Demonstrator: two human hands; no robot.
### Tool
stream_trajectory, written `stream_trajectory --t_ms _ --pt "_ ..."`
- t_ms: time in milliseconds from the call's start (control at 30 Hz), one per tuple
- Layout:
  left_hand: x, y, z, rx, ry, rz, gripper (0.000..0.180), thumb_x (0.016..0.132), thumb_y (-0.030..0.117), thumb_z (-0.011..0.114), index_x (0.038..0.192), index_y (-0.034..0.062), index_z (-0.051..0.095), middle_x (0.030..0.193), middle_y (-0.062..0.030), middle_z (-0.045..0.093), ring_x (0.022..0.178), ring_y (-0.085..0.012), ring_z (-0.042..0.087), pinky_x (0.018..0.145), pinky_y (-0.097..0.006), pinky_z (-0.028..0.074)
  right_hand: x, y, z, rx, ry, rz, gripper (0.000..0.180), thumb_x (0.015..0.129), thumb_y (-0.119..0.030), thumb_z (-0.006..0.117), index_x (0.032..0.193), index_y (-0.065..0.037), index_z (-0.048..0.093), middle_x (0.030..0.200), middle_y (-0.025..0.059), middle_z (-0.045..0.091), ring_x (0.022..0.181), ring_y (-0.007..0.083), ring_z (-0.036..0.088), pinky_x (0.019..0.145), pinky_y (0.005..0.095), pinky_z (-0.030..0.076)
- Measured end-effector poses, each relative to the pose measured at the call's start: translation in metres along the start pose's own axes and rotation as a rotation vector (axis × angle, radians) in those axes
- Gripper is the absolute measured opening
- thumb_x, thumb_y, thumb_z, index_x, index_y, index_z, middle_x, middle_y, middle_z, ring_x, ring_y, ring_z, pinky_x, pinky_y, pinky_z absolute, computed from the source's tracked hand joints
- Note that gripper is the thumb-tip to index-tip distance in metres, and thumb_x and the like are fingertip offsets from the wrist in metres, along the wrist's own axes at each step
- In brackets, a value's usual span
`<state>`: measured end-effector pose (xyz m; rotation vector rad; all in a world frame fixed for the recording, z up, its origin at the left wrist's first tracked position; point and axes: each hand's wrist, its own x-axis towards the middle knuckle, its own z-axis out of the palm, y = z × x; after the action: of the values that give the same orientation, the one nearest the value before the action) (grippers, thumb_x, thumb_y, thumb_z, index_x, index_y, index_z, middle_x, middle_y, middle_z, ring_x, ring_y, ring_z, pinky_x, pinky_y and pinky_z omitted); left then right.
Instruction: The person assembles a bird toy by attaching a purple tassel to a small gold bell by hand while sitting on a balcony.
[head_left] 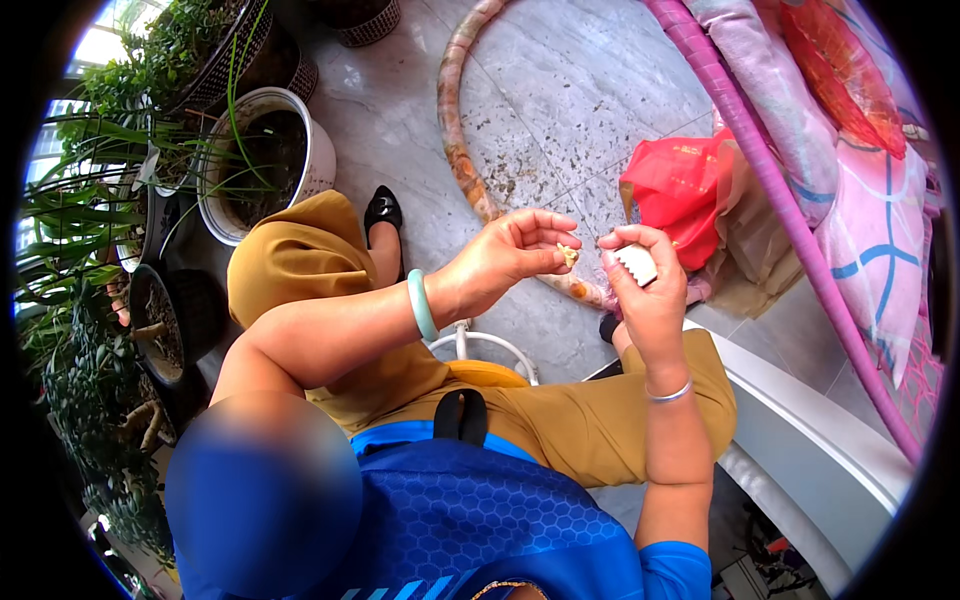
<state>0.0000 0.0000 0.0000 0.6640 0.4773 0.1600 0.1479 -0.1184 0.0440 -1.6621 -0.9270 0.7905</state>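
Note:
My left hand point(510, 252) pinches a small, crumpled, pale yellow piece point(569, 256) between thumb and fingertips. Across a narrow gap, my right hand point(650, 295) is closed around a small white piece with a zigzag edge point(636, 264); its exact kind does not show. Both hands are raised above my lap, over the tan trousers point(570, 420). A pale green bangle point(421, 305) circles my left wrist, and a silver one point(670, 391) my right.
Dark crumbs lie on the grey tiles inside a patterned hoop point(452, 110). Beyond my right hand are a red bag point(680, 185) and a slanting pink pole point(770, 180) before pink bedding point(880, 240). Potted plants and a white pot of soil point(318, 165) line the left.

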Motion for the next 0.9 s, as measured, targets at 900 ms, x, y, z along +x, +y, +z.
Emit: stream_trajectory --t_ms 900 --pt "0.013 -0.015 -0.005 0.122 0.107 0.105 0.036 0.082 0.000 0.062 0.116 0.0032 0.051 0.098 -0.0052 0.058 0.091 -0.0133 0.057 0.084 -0.030 0.048 -0.008 0.015 -0.010 -0.329 -0.208 0.041 0.022 0.074 -0.007 0.065 0.094 -0.009 0.057 0.087 0.0147 0.061 0.079 0.0320 0.061 0.067 0.0363 0.048"
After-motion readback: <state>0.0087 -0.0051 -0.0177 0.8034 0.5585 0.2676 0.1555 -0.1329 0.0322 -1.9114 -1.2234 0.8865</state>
